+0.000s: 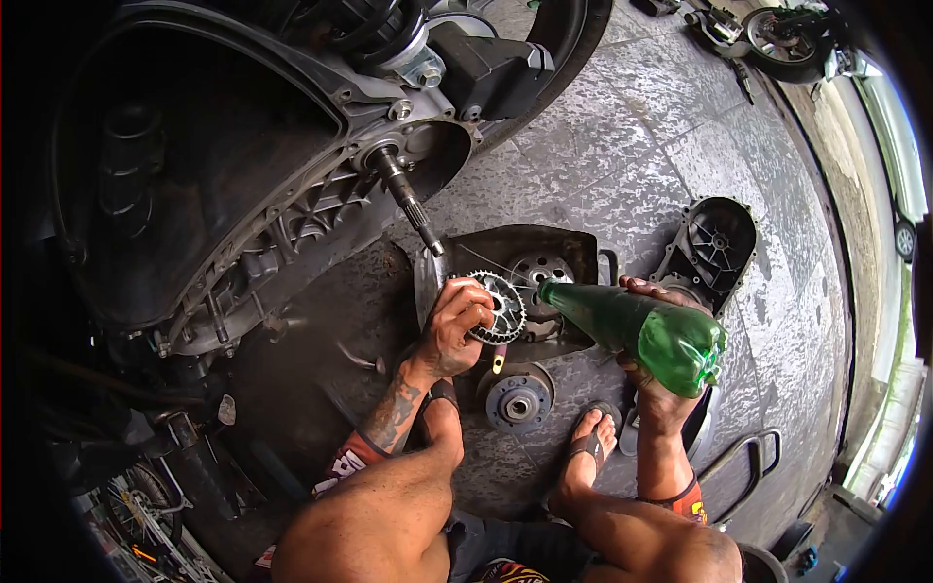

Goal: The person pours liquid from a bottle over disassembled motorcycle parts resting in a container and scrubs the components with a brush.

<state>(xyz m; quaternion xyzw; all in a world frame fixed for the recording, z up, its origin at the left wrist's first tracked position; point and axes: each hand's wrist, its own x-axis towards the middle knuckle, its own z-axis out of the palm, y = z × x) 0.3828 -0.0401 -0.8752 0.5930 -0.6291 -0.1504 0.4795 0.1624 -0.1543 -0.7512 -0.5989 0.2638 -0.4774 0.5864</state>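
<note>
My left hand point(453, 325) grips a toothed metal ring gear point(503, 309) by its near-left side, holding it tilted above a dark cut-open container point(573, 241). My right hand point(663, 400) is wrapped around a green plastic bottle point(622, 325), tipped so its neck points left at the gear. A thin stream of liquid runs from the bottle's mouth toward the gear. Inside the container lies a round metal part with holes point(536, 270). Below my left hand, a yellow handle end point(499, 361) shows; its other end is hidden. A round clutch assembly point(519, 403) rests on the floor between my feet.
At left stands an opened engine case point(282, 209) with a bare splined shaft point(408, 199) sticking out toward my left hand. A black cover point(719, 243) lies on the floor to the right. A bent metal bar point(746, 462) lies at lower right. Another motorcycle point(777, 39) is farther off.
</note>
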